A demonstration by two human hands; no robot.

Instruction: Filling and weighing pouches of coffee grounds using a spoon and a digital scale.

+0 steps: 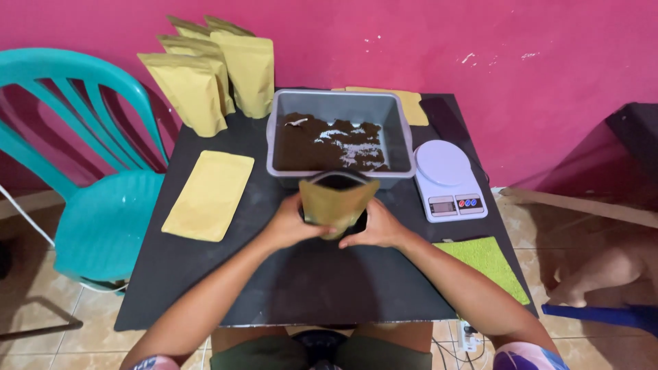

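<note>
Holding an open mustard-yellow stand-up paper pouch (pixel 337 202) upright on the black tabletop (pixel 308 281), we wrap our left hand (pixel 291 225) and right hand (pixel 375 229) around its sides, fingers clenched on it. Just behind it sits a grey plastic tub (pixel 404 130) of dark brown grounds, beside a white kitchen scale (pixel 449 179).

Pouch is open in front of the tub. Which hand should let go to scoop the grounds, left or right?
Probably either. Left hand and right hand both grip the open pouch, equally near the grey tub. Slight edge to the right: the scale sits on its side.
</note>
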